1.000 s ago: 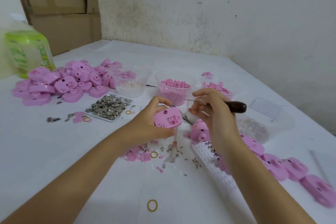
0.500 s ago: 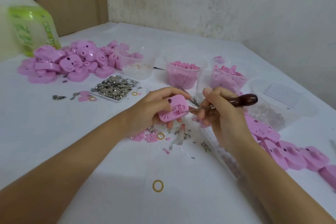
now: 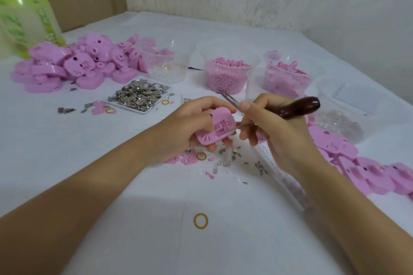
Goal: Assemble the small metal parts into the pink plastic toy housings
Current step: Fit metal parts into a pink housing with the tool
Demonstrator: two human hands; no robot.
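The left hand (image 3: 185,131) grips a pink housing (image 3: 214,128) above the middle of the bench (image 3: 100,185). The right hand (image 3: 277,140) grips a wood-handled tool (image 3: 295,107), its thin tip in the housing's slot. If the tip slips, a tiny metal part could pop out and get lost. Plastic cups (image 3: 228,78) crowd the far side. The near edge has open room.

The white worktop (image 3: 67,163) carries a heap of pink housings (image 3: 73,65) near its far left corner, beside a green jug (image 3: 24,22), with a tray (image 3: 143,109) of metal parts (image 3: 139,95) just in front. Clear tubs (image 3: 228,73) stand toward the far edge. A second row of housings (image 3: 368,172) trails along the right edge, and a yellow rubber band (image 3: 200,220) lies near the front.
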